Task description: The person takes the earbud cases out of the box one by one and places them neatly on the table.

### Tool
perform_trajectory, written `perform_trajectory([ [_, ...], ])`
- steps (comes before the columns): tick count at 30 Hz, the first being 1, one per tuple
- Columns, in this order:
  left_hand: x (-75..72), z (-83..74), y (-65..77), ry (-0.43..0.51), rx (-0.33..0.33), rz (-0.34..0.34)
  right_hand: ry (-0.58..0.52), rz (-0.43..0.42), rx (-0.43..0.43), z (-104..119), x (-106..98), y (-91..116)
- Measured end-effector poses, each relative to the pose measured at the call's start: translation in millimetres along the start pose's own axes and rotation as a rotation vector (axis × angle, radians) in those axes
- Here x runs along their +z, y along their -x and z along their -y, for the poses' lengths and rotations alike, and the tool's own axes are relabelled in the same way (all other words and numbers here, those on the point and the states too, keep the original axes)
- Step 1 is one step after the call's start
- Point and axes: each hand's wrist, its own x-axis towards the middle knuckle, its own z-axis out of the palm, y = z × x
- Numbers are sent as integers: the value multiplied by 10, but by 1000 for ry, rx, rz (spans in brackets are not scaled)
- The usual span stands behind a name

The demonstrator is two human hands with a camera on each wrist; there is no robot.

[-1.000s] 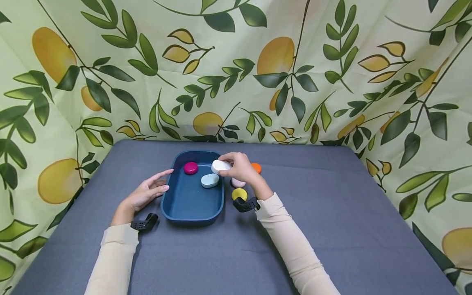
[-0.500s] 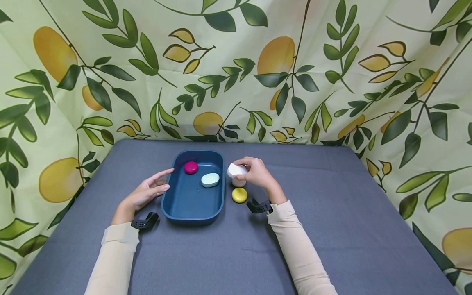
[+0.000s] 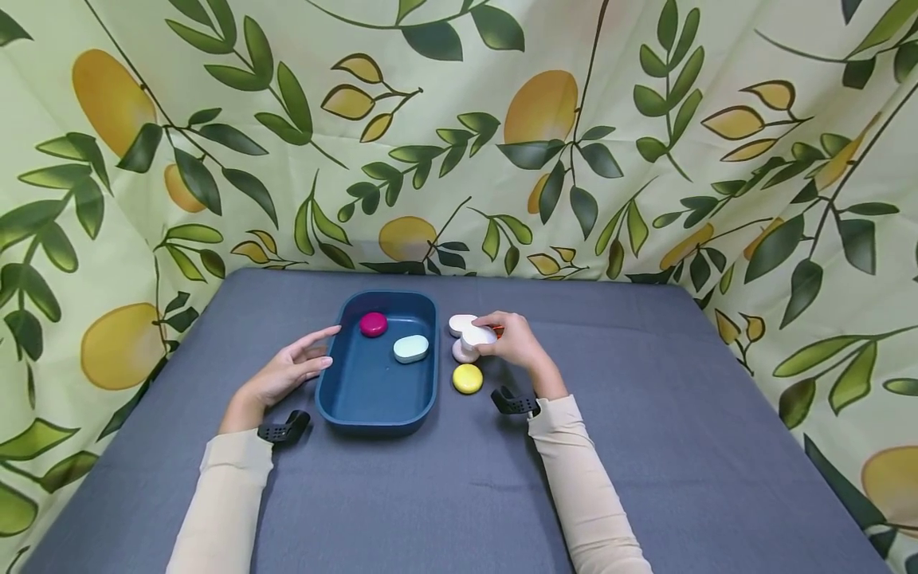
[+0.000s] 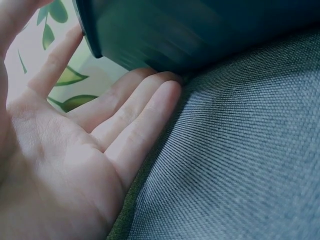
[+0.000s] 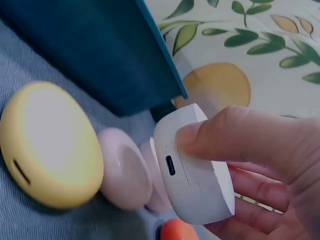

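Observation:
My right hand (image 3: 518, 343) pinches a white earbud case (image 3: 478, 336) between thumb and fingers, held tilted over the row of cases beside the tray. The right wrist view shows the charging port on the white case (image 5: 187, 175). My left hand (image 3: 290, 371) has its fingers extended at the left side of the blue tray (image 3: 376, 410); in the left wrist view the fingertips meet the tray's outer wall (image 4: 165, 40). Inside the tray lie a magenta case (image 3: 373, 324) and a pale mint oval case (image 3: 411, 348).
Right of the tray, a pinkish-white case (image 3: 460, 323), a lilac case (image 3: 460, 353) and a yellow case (image 3: 468, 379) form a row on the grey cloth. An orange case (image 5: 177, 231) is partly hidden by the right hand. A leaf-patterned curtain (image 3: 445, 175) hangs behind the table.
My right hand has carried the white earbud case from over the tray's right rim to over the row at its right. The pinkish-white case has come into view. The left hand stays put.

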Motion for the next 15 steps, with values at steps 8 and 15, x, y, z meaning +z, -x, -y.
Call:
perform_trajectory([
  [8, 3, -40, 2, 11, -2, 7, -11, -1, 36, -150, -62, 43],
  [15, 4, -27, 5, 14, -2, 5, 72, 20, 97, -182, -120, 87],
])
